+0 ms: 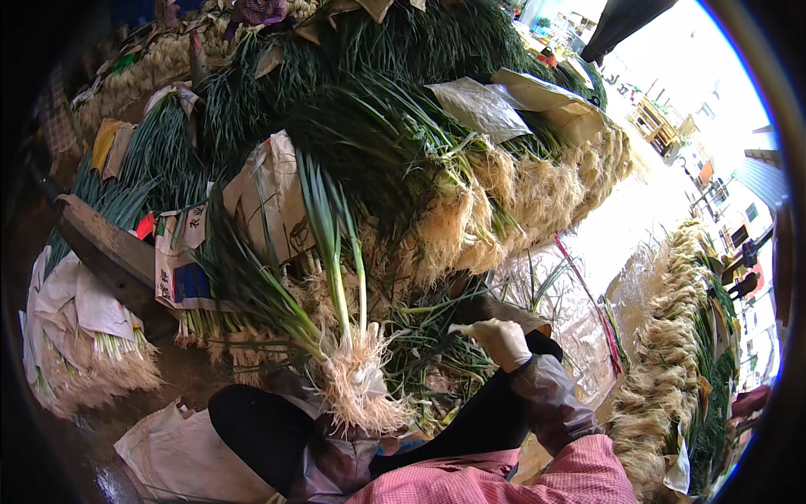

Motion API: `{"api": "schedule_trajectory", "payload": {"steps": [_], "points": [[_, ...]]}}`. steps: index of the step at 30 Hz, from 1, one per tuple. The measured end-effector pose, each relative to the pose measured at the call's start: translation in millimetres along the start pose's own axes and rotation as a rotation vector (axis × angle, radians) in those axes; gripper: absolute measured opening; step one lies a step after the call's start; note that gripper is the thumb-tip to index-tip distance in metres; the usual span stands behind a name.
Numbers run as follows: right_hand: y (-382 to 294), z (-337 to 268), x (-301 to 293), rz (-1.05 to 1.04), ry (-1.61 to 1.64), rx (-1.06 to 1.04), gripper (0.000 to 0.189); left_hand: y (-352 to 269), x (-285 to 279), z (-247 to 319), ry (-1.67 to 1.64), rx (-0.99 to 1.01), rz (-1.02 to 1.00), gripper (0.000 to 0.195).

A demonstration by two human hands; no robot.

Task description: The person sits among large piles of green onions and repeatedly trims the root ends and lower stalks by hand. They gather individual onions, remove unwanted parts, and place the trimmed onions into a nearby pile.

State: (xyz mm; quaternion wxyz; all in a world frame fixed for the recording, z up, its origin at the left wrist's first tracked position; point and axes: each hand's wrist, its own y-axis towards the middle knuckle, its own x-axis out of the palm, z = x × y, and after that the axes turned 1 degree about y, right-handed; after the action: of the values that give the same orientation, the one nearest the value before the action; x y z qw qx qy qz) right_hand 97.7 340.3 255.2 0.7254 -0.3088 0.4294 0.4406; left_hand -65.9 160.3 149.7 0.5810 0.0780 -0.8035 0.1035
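Note:
A bunch of long green onions (345,309) with white stalks and shaggy pale roots (365,403) stands before me, its leaves spread upward and to the left. My left hand (370,377), in a whitish glove, grips it at the root end; roots cover most of the hand. To the right, above my black-clad knee, my right hand (500,342) is raised in a cream glove, apart from the bunch. Its fingers point left; whether something thin is pinched at the tips is unclear. Loose green leaves (434,353) lie on the ground between my legs.
A high heap of green onions (378,145) rises ahead, roots facing right. Wrapped bundles (94,334) stand at the left beside a metal beam (113,252). A long root-side row (655,365) runs along the right. Another person (261,12) sits at the far top.

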Motion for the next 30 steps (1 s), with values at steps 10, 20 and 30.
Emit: {"api": "schedule_trajectory", "payload": {"steps": [10,20,30], "points": [[279.7,115.5,-64.0,0.327,-0.016,0.041,0.067,-41.7,16.6,-13.4,0.335,-0.147,-0.021,0.051],[313.2,127.3,-20.2,0.365,0.356,0.246,0.017,-31.0,49.7,-7.0,0.345,-0.063,0.102,0.066],[173.2,64.8,-50.2,0.632,1.826,0.118,0.017,-76.2,38.4,-0.5,0.382,-0.073,0.085,0.054]]}}
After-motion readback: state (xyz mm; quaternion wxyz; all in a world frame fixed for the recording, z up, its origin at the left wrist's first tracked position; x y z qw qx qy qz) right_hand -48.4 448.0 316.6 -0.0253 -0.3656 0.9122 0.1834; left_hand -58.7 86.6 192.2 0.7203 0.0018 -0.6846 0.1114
